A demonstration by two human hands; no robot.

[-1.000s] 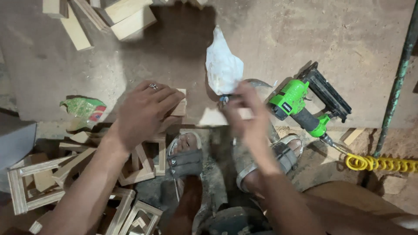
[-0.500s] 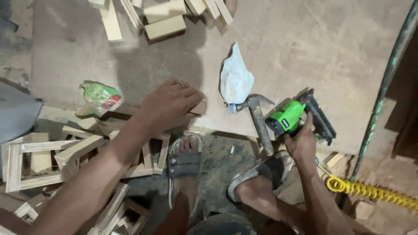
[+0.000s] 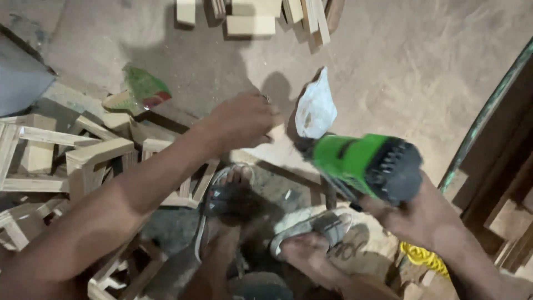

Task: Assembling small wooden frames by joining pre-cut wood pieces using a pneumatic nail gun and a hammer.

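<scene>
The dusty concrete floor [image 3: 422, 72] carries everything, with pale wooden frames [image 3: 83, 161] stacked to the left of the left hand [image 3: 244, 119] and short wooden blocks [image 3: 252, 22] lying well beyond it. The green and black nail gun [image 3: 361, 166] is up off the floor in the right hand [image 3: 416, 214], whose grip is wrapped tight round the handle, nose aimed toward the left hand, probably so it can fire into the work there. The left hand's grip is curled shut, pressing down on a flat pale wooden piece [image 3: 272, 150], seemingly to steady it. Just beyond the gun lies a white crumpled plastic bag [image 3: 315, 108]. Half a second ago the gun sat lower, near the sandalled right foot [image 3: 311, 233]; now it is raised and swung leftward.
</scene>
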